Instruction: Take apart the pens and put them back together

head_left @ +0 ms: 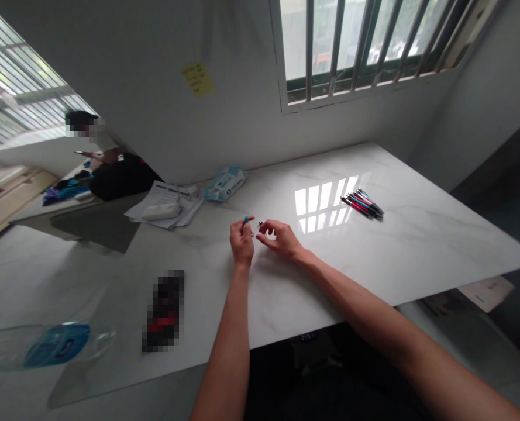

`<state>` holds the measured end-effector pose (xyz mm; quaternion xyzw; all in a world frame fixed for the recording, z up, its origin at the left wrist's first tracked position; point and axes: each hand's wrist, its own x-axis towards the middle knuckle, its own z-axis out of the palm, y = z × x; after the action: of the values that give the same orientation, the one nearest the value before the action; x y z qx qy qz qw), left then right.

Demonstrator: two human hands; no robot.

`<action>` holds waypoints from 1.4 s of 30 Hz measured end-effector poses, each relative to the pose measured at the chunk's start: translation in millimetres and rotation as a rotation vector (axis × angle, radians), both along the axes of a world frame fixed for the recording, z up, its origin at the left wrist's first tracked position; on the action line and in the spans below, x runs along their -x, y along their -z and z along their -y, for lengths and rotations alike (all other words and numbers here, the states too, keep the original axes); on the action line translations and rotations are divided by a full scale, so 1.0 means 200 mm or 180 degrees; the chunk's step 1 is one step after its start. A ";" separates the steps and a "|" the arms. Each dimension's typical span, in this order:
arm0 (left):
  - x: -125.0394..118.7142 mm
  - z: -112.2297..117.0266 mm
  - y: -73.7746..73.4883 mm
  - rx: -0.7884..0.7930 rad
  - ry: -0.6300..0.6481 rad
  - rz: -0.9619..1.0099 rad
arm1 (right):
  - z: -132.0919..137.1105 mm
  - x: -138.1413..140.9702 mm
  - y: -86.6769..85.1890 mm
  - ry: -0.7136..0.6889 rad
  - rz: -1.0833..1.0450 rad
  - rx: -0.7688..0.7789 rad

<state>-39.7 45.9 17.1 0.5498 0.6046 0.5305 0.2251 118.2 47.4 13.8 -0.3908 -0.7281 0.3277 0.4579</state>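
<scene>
Over the middle of the white marble-patterned table (pixel 281 298), my two hands are close together, a narrow gap between them. My left hand (pixel 242 244) is closed around a small teal-ended piece (pixel 246 220), which looks like part of a pen; most of it is hidden in the fingers. My right hand (pixel 281 238) is curled, its thumb and fingertips near each other at a small dark piece (pixel 260 224) too small to name. To the right of my hands, a bundle of several pens (pixel 362 204) with dark, red and teal parts lies on the table.
A blue wipes packet (pixel 226 185) and papers (pixel 167 202) lie near the wall. At left are a blurred-out dark and red object (pixel 163 311) and a clear bottle (pixel 58 346) on its side. A mirror-like panel shows a seated person (pixel 114 166). A barred window is above.
</scene>
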 end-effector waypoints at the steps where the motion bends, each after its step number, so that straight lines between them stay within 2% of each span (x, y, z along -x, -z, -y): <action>1: -0.02 0.00 0.00 0.0016 0.0144 0.0351 | 0.01 0.00 0.00 -0.0073 -0.0082 0.0012; 4: -0.06 0.01 -0.01 0.0025 0.0552 0.1232 | 0.01 0.00 -0.01 -0.0157 -0.0270 0.0133; 6: -0.08 0.01 -0.01 -0.0017 0.0643 0.1525 | 0.01 -0.01 0.00 -0.0158 -0.0374 0.0227; 9: -0.08 0.01 -0.01 -0.0153 0.0517 0.1551 | 0.00 -0.03 0.00 -0.0192 -0.0580 0.0330; 12: -0.06 -0.01 0.01 -0.0307 0.0186 0.1422 | 0.01 -0.05 0.00 -0.0079 -0.0513 0.0411; 16: -0.06 -0.02 0.04 -0.0221 -0.0012 0.1433 | 0.01 -0.05 -0.01 0.0127 -0.0491 0.0464; 20: -0.09 -0.01 0.05 0.0000 0.0138 0.1918 | -0.01 -0.06 -0.02 0.0115 -0.1118 0.0496; 23: -0.11 0.00 0.04 0.0251 0.0339 0.2193 | -0.04 -0.07 -0.01 0.0118 -0.1571 0.0742; 30: -0.12 0.03 0.00 0.0515 0.0689 0.2232 | -0.08 -0.08 -0.02 0.0212 -0.2199 0.1214; 42: -0.13 0.05 0.02 0.0881 0.0868 0.2105 | -0.08 -0.09 -0.03 0.0161 -0.2181 0.1317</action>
<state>-12.8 36.8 13.7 0.3887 0.4866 0.5578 0.5486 137.1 63.2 19.4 -0.3607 -0.4420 0.5674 0.5937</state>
